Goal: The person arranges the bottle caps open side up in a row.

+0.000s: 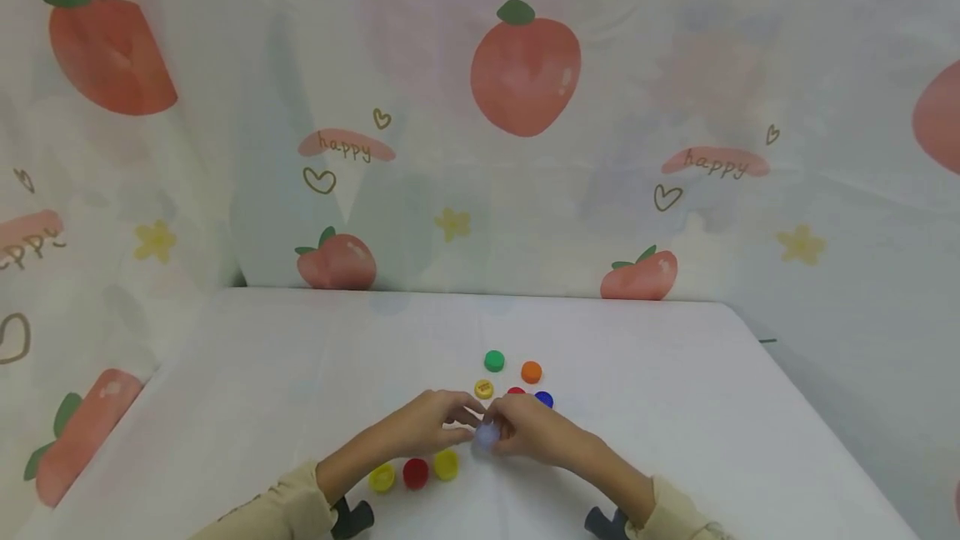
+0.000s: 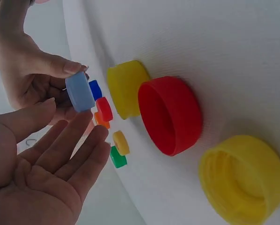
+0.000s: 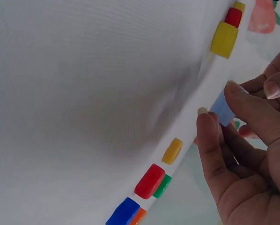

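A light blue bottle cap (image 1: pixel 487 437) is pinched between the thumb and fingers of my right hand (image 1: pixel 536 429), raised above the white table. My left hand (image 1: pixel 433 425) is just left of it, fingers fairly straight and spread. In the left wrist view, one left fingertip (image 2: pixel 86 116) comes right up to the lower edge of the light blue cap (image 2: pixel 79 92); whether it touches, I cannot tell. The right wrist view has the cap (image 3: pixel 221 108) partly hidden behind the right thumb.
Near the left forearm, a yellow cap (image 1: pixel 382 477), a red cap (image 1: pixel 416 473) and another yellow cap (image 1: pixel 446 465) form a row. Beyond the hands lie a green cap (image 1: pixel 494 361), an orange cap (image 1: pixel 531 372), a small yellow cap (image 1: pixel 483 389), a red cap (image 1: pixel 516 391) and a blue cap (image 1: pixel 545 399).
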Available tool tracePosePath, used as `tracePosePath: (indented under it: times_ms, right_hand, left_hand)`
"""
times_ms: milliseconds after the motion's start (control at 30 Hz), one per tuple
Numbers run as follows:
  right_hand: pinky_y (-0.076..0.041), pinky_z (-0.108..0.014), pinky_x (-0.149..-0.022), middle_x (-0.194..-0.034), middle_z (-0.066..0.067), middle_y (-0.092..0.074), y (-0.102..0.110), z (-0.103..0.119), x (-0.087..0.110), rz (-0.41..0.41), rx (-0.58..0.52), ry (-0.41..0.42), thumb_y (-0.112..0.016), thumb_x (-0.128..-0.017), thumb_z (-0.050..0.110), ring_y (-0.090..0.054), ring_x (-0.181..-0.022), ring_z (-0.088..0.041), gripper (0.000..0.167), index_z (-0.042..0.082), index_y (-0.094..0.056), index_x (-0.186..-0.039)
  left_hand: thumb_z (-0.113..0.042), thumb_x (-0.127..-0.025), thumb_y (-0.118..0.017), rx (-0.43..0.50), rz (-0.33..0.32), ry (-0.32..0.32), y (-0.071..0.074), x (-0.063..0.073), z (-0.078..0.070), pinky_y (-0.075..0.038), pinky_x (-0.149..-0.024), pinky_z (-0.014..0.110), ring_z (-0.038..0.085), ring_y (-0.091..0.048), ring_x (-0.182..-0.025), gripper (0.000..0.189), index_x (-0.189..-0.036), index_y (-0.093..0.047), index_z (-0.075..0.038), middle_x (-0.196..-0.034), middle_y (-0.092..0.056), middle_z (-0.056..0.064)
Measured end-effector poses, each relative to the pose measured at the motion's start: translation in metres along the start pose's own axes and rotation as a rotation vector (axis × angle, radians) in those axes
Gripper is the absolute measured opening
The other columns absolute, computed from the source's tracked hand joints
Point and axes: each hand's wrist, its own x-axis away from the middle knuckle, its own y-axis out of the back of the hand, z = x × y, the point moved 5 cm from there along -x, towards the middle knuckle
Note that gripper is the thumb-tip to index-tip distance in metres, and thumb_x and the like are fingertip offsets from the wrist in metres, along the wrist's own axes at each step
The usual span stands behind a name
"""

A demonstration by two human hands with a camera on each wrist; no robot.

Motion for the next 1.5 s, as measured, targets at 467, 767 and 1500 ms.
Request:
tracePosePath:
  times_ms: [467,767,1500]
  right_hand:
    - [-0.046,-0.016,-0.064,-0.079,0.007,-0.053,-0.021,0.005,-0.003,0.081,0.088,-0.04,-0.076,-0.078,0.006,-0.048,-0.068,-0.004,0.026,0.006,-0.061,-0.1]
    - [-0.044,-0.015,-0.062,-0.075,0.008,-0.048,-0.028,0.009,0.001,0.09,0.169,0.001,-0.076,-0.078,0.008,-0.046,-0.066,-0.002,0.024,0.008,-0.06,-0.096]
    - [-0.047,-0.019,-0.063,-0.082,0.004,-0.057,0.009,-0.002,0.002,0.065,0.177,-0.061,-0.082,-0.073,0.021,-0.051,-0.069,-0.006,0.044,0.005,-0.062,-0.109]
  left_hand:
    - [-0.013,-0.087,-0.068,0.001,0.055,0.067,-0.007,0.004,0.005,-0.051,-0.08,0.026,0.008,-0.064,-0.088,0.023,-0.108,-0.061,-0.008,-0.094,-0.07,-0.003]
    - [-0.016,-0.087,-0.068,-0.005,0.073,0.059,-0.013,0.008,0.006,-0.05,-0.073,0.021,0.006,-0.064,-0.083,0.023,-0.106,-0.06,-0.008,-0.092,-0.07,-0.002]
    - [-0.023,-0.083,-0.073,-0.098,-0.051,0.01,0.017,-0.002,-0.001,-0.051,-0.08,0.029,0.018,-0.063,-0.097,0.042,-0.12,-0.059,-0.011,-0.106,-0.067,0.004]
